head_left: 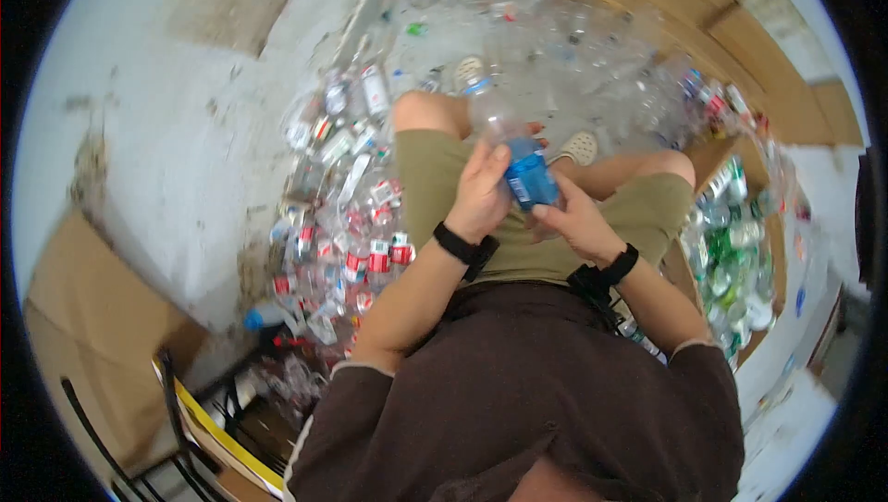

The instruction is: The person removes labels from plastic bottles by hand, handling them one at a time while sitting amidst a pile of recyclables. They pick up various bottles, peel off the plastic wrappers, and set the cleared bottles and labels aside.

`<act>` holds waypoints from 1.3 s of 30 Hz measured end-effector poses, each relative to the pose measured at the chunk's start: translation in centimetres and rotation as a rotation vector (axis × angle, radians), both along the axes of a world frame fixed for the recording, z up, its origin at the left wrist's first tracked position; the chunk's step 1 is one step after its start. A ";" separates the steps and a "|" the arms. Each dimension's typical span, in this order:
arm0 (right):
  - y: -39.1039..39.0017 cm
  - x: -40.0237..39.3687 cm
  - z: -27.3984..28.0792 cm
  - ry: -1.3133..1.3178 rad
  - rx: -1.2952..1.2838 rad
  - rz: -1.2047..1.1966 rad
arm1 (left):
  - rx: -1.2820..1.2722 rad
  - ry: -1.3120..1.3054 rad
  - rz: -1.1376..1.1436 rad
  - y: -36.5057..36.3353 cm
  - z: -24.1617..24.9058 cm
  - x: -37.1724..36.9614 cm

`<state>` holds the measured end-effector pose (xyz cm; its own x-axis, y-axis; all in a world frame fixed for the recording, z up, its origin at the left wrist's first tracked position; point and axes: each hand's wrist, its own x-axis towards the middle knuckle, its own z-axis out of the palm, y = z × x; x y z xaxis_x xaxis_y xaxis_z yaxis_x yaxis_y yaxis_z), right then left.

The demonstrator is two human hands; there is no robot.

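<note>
Above my lap, both hands hold one clear plastic bottle [499, 118] with a blue cap at its upper end. My left hand [483, 185] is wrapped against the bottle's left side. A blue label [530, 173] covers the lower part of the bottle, which tilts up and to the left. My right hand [581, 217] grips near the label's lower right edge, thumb and fingers closed on it. Fingertips show behind the bottle. Each wrist wears a black band.
Bottles with red labels [379, 257] are heaped on the left. A cardboard box [780, 252] of green and clear bottles stands at the right. Clear bottles [610, 49] lie ahead along cardboard. Black metal legs [176, 409] show at the lower left.
</note>
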<state>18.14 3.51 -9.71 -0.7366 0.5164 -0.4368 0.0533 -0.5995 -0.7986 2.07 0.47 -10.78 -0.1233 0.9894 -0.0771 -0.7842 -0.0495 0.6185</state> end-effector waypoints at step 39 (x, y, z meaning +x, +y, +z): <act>0.5 -1.8 0.0 -0.156 0.492 0.016 | -0.065 -0.353 0.165 -1.9 1.8 -1.3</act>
